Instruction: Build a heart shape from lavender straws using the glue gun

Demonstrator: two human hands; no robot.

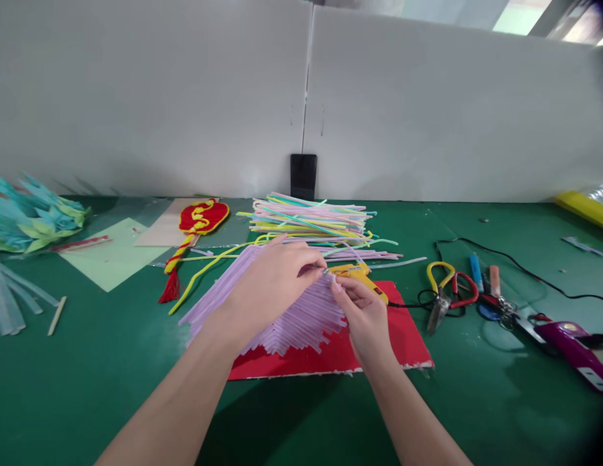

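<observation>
My left hand [272, 278] and my right hand [362, 310] meet over a fan of lilac straws [301, 323] glued in rows on a red card [340, 356]. Both pinch the end of one thin straw between their fingertips near the fan's top right edge. Right behind my right hand lies a yellow glue gun [359, 275]. A loose stack of pastel straws [311, 223] sits further back.
Scissors with yellow and red handles [444, 288], pens and a purple tool [576, 349] lie on the green table at the right, with a black cord. A red and yellow ornament with a tassel [194, 226], pale green paper and teal paper pieces [29, 213] are at the left. A black phone [303, 175] leans on the white wall.
</observation>
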